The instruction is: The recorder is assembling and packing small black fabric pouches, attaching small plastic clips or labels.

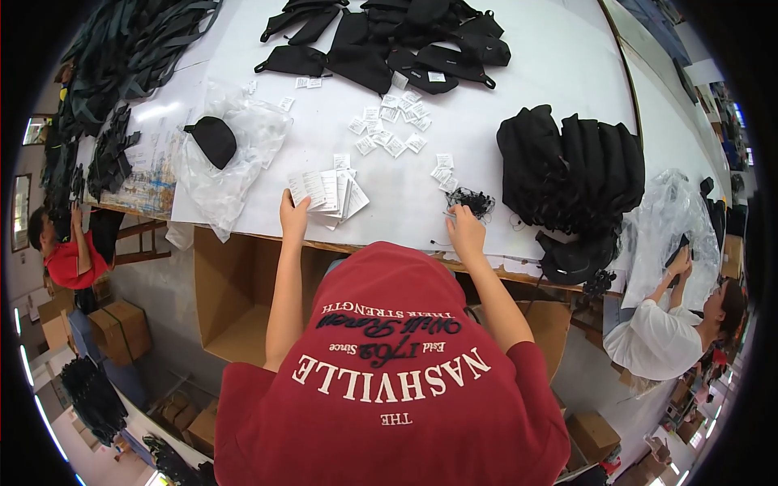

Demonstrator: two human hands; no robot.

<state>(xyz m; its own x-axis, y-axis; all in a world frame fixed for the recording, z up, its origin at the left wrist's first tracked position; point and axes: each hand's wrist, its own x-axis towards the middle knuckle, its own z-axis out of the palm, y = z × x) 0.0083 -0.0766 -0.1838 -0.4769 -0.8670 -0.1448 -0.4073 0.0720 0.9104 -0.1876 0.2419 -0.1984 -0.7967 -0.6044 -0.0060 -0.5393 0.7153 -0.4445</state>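
From my remote seat I watched two bare hands at the near side of a white-topped table [397, 198]. The left hand [293, 215] pinched a small fan of thin white printed cards [306, 187] by its near end, and the fan overlapped a loose stack of similar white cards [355, 199]. The right hand [468, 233] had its fingers bent in at the near side of a tangled heap of thin black cords [474, 200]. Something small and pale showed at its fingertips; I could not tell whether they gripped it, a cord, or neither.

For the left hand, I judged a light pinch best: firm enough to stop the fan from slipping, loose enough for a single card to part from its neighbours. For the right, I reckoned that one cord was best taken by a free end and drawn out slowly, since a quick tug could have tightened the tangle or dragged the cluster of small white tags [443, 172] just beside it. The bulky row of black fabric pieces [567, 166] to the right also called for a compact wrist movement.
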